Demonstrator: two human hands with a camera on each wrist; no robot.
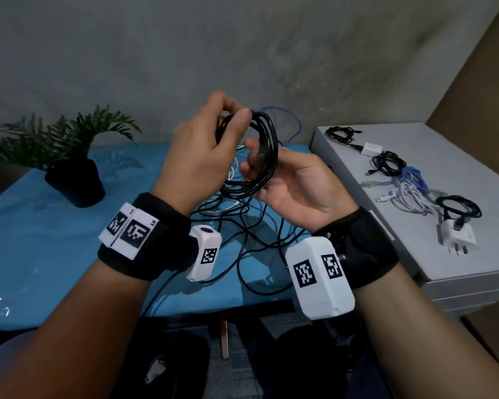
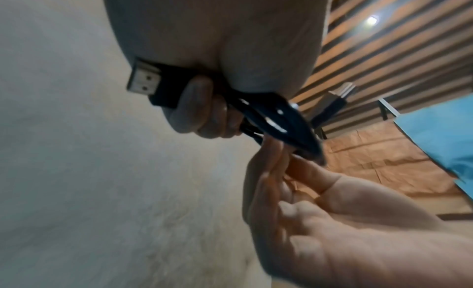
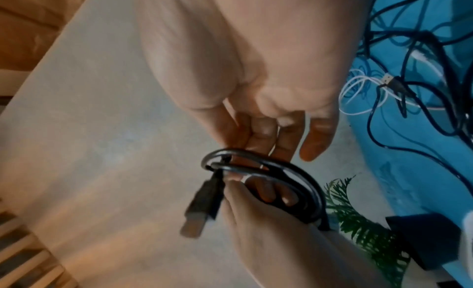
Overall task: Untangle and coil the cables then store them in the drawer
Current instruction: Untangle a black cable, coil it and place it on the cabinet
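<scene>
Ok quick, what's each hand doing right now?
Left hand: closed, gripping the coiled black cable.
Right hand: fingers touching the same coil; whether it grips cannot be told.
</scene>
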